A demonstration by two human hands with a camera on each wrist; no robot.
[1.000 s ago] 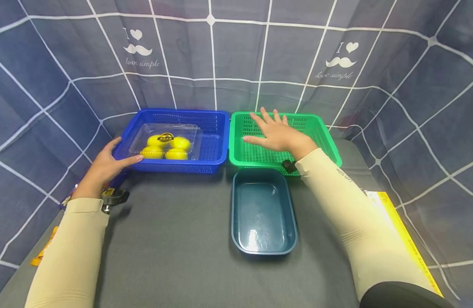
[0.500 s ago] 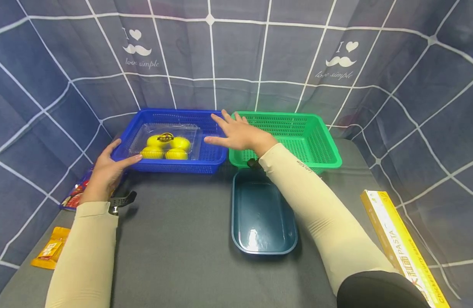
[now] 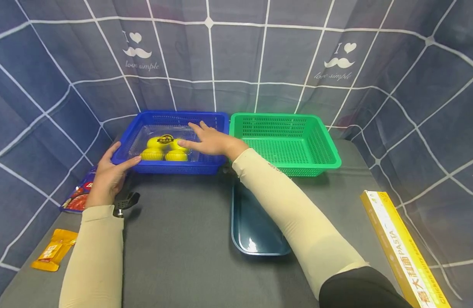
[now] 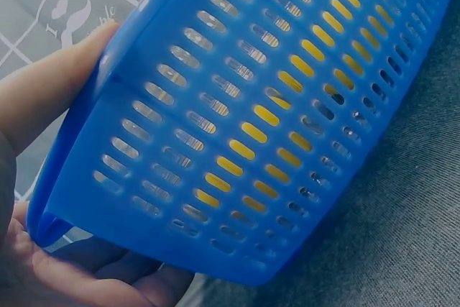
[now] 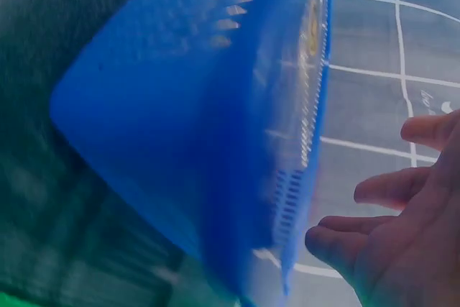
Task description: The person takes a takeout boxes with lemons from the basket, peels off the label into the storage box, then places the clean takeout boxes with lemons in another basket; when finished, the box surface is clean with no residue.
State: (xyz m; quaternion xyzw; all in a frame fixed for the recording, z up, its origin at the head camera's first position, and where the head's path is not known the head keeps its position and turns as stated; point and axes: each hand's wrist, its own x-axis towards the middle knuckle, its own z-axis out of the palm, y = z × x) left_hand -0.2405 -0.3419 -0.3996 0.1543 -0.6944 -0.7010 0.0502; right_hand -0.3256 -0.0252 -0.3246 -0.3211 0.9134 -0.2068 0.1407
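Observation:
In the head view, my left hand (image 3: 109, 175) holds the left front corner of a blue plastic basket (image 3: 175, 168). The left wrist view shows the thumb (image 4: 72, 66) at the basket's rim and the other fingers (image 4: 118, 278) curled underneath. Inside the basket lies a clear lidded plastic box (image 3: 138, 134) containing several round yellow fruits (image 3: 152, 154), with a dark label (image 3: 166, 139) on top. My right hand (image 3: 210, 141) hovers above the basket's right half, fingers spread, thumb overlapping the box's right side in this view. From the right wrist, its fingers (image 5: 384, 188) appear beside the basket, holding nothing.
A green basket (image 3: 290, 171) stands right of the blue one. Below it lies a dark teal tray (image 3: 255, 246), partly hidden by my right forearm. A pasta box (image 3: 406, 252) is at far right. An orange packet (image 3: 53, 250) and a red-blue packet (image 3: 76, 196) lie left.
My right hand has moved left from over the green basket to over the blue basket. The left hand stays at the blue basket's corner while its forearm shifts slightly right.

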